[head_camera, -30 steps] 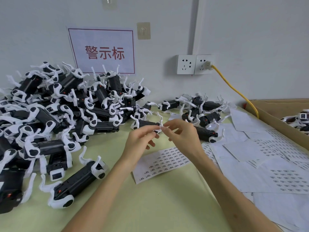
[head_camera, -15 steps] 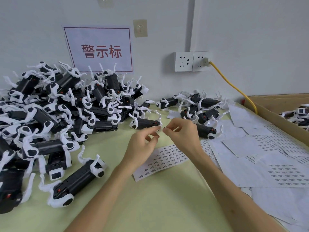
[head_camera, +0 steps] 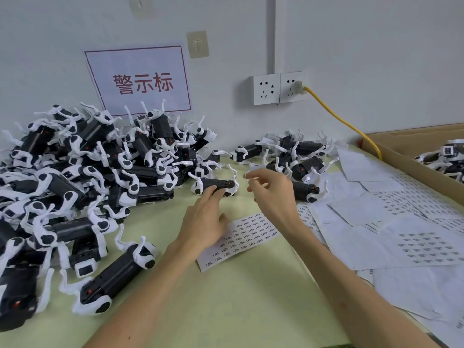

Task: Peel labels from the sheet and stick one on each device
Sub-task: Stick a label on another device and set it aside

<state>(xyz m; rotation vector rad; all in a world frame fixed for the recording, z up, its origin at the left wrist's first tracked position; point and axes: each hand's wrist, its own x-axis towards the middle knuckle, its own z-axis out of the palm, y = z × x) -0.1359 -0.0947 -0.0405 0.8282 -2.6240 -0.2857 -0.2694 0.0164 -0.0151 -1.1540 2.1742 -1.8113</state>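
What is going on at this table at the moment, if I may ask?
A person is in the middle of a labelling job. The right hand pinches what looks like a peeled label at its fingertips, while the left hand rests its fingers on one black-and-white device lying beside the big pile. The label sheet lies flat beneath the hands, and more sheets are spread to the right.

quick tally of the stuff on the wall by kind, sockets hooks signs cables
sockets: 2
stick-on hooks: 2
sign: 1
yellow cable: 1
total: 6
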